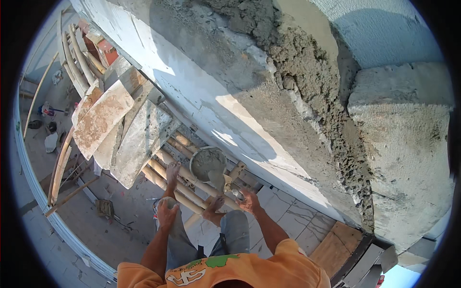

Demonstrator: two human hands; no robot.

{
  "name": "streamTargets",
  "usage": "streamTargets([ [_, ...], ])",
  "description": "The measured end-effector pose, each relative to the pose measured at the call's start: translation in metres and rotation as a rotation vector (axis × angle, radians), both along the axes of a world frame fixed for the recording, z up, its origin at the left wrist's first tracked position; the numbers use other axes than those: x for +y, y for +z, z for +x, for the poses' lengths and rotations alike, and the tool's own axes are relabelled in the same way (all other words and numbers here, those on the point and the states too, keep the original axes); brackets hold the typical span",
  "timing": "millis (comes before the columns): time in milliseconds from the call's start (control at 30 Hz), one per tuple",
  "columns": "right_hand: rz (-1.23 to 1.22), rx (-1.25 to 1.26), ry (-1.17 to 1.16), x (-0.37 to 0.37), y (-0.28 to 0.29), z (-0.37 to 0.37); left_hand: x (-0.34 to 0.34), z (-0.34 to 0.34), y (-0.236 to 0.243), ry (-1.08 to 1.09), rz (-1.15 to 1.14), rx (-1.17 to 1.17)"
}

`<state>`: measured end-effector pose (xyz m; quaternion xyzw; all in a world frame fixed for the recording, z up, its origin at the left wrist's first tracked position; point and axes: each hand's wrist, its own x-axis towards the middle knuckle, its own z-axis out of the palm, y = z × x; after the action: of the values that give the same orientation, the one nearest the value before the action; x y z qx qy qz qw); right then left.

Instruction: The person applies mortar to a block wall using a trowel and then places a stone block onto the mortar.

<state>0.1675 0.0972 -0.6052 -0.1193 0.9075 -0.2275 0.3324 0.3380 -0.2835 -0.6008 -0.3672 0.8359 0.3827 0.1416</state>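
My right hand (pixel 248 200) is closed round the handle of a trowel (pixel 217 181). The trowel's mortar-coated blade reaches over the near side of a round bucket (pixel 191 167), into the wet grey mortar (pixel 205 160). On my bent left knee lies my left hand (pixel 166 214), holding nothing, its fingers loosely apart. Close by on the right, a bed of rough mortar (pixel 307 77) runs along the top of the wall (pixel 201 62), next to a pale block (pixel 398 144).
My bare feet stand on round wooden poles (pixel 187 191) forming a scaffold. Stone slabs (pixel 103 117) are stacked on the poles beyond my left foot. Far below lies a floor (pixel 129 240) with scattered items. A wooden board (pixel 336 245) sits at the lower right.
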Motion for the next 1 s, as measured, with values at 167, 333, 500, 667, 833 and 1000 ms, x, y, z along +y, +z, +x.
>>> streamTargets([
  [167, -0.087, 0.162, -0.002, -0.007, 0.132, -0.007, -0.018, -0.030, 0.069, 0.009, 0.139, 0.128],
  [333, -0.139, 0.227, 0.040, -0.063, 0.313, -0.026, -0.041, -0.026, 0.111, 0.032, 0.002, 0.153],
  [500, -0.347, 0.140, -0.181, -0.125, 0.449, -0.066, -0.064, -0.012, 0.125, 0.050, 0.023, 0.124],
  [667, -0.530, -0.012, -0.485, -0.171, 0.521, -0.110, -0.084, -0.018, 0.136, 0.101, 0.059, 0.047],
  [833, -1.123, -0.183, -0.839, -0.203, 0.560, -0.121, -0.098, -0.022, 0.117, 0.044, -0.031, 0.051],
  [1000, -1.339, -0.260, -1.022, -0.229, 0.569, -0.099, -0.106, -0.036, 0.112, 0.032, 0.009, 0.010],
])
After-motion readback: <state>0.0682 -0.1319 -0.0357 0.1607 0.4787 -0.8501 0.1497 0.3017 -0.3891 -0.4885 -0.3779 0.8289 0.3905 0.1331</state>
